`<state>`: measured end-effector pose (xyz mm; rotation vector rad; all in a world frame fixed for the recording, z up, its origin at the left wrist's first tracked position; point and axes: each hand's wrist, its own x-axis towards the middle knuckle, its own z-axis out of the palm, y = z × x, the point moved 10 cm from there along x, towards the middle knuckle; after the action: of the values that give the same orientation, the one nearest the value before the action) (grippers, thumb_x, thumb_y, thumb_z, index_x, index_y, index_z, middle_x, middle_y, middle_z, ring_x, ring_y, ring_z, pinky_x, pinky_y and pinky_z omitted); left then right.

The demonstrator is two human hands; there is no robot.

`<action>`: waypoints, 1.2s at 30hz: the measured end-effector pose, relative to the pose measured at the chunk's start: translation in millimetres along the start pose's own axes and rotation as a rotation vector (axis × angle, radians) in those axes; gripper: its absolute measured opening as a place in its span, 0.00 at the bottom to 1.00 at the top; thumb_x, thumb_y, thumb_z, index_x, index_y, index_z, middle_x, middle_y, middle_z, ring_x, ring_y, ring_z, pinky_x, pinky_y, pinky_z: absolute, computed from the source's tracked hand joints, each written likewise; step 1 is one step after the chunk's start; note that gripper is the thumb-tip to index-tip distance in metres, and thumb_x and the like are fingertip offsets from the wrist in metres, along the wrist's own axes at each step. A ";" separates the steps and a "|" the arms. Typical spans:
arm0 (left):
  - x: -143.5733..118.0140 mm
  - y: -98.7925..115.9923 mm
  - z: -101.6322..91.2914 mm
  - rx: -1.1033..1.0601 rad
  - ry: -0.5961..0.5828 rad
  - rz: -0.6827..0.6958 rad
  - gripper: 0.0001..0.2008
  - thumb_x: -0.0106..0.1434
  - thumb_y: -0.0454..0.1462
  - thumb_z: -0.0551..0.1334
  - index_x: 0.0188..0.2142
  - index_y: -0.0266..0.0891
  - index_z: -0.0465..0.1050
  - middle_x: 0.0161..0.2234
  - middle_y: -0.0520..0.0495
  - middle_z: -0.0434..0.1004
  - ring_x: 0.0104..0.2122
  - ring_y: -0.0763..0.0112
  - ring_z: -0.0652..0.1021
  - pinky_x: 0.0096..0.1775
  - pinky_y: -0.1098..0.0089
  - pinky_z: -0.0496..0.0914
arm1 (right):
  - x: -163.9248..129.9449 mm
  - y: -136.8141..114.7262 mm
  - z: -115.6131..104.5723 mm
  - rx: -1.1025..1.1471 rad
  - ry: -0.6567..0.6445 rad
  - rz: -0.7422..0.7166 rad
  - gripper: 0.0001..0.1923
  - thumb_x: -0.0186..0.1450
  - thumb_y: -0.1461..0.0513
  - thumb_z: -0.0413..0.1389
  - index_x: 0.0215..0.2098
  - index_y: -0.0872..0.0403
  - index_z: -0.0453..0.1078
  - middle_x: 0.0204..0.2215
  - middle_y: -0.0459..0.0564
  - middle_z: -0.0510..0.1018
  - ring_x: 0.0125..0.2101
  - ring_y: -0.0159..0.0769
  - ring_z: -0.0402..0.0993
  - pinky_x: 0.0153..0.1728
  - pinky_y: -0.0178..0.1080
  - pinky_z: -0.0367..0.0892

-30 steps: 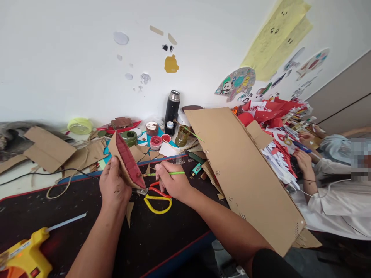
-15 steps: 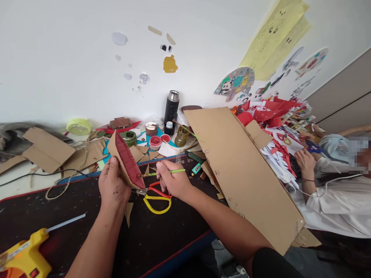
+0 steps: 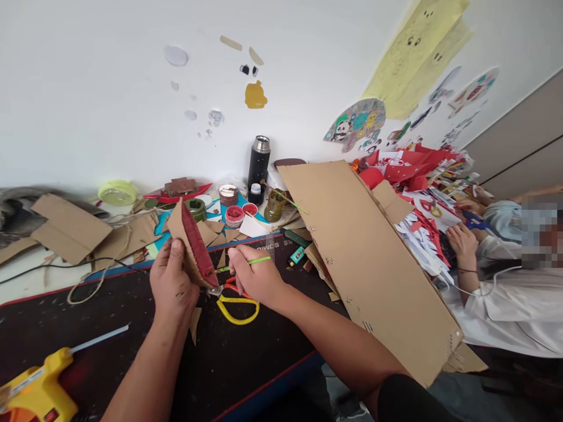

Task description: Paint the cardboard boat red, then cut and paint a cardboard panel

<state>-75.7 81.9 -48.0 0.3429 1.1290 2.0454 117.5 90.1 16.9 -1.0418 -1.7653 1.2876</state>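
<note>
My left hand [image 3: 172,284] holds a pointed cardboard piece [image 3: 190,241] upright above the black mat [image 3: 132,351]; its inner face is painted dark red. My right hand [image 3: 255,276] grips a thin green paintbrush [image 3: 257,261] whose tip touches the red face low down. Yellow and red scissors [image 3: 235,302] lie on the mat just below both hands. Small paint pots, one red [image 3: 234,215] and one green [image 3: 196,207], stand behind the cardboard piece.
A large cardboard sheet [image 3: 369,258] leans at my right. A yellow glue gun [image 3: 37,390] lies at the lower left. A black flask [image 3: 258,164] stands by the wall. Cardboard scraps [image 3: 70,225] lie at the left. Another person [image 3: 505,275] works among red paper at the right.
My right hand and the brush have shifted slightly left toward the cardboard piece, and my left hand has tilted the piece a little more edge-on.
</note>
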 end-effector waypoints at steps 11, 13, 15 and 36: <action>4.0 7.1 -3.7 -0.039 0.047 0.027 0.25 0.44 0.51 0.85 0.35 0.42 0.84 0.36 0.54 0.86 0.35 0.74 0.82 0.44 0.72 0.79 | -8.1 5.5 -3.5 0.004 -0.040 0.053 0.23 0.82 0.50 0.48 0.31 0.49 0.65 0.13 0.36 0.65 0.13 0.29 0.66 0.24 0.33 0.63; 2.8 5.1 -2.7 -0.040 0.038 0.011 0.25 0.43 0.51 0.86 0.35 0.42 0.85 0.37 0.53 0.86 0.35 0.73 0.82 0.43 0.72 0.79 | -3.9 6.4 -2.2 0.011 -0.025 0.071 0.23 0.82 0.50 0.48 0.31 0.50 0.65 0.13 0.36 0.66 0.13 0.29 0.66 0.24 0.32 0.63; 1.6 2.1 -1.8 -0.040 0.028 -0.008 0.26 0.43 0.51 0.86 0.36 0.42 0.85 0.37 0.53 0.87 0.35 0.73 0.82 0.42 0.72 0.79 | 1.5 6.4 -2.2 0.010 0.003 0.081 0.22 0.82 0.50 0.48 0.32 0.50 0.65 0.13 0.36 0.67 0.13 0.29 0.67 0.23 0.32 0.63; 8.9 6.0 -8.8 -0.046 0.062 0.045 0.19 0.51 0.46 0.82 0.36 0.40 0.82 0.36 0.54 0.84 0.35 0.74 0.81 0.45 0.72 0.77 | -4.7 8.1 -4.0 -0.043 -0.009 0.046 0.23 0.82 0.50 0.49 0.31 0.49 0.67 0.15 0.39 0.66 0.20 0.34 0.71 0.26 0.34 0.63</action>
<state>-89.4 81.1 -49.3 0.2865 1.1182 2.1311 124.7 88.8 9.8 -1.1086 -1.7921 1.2892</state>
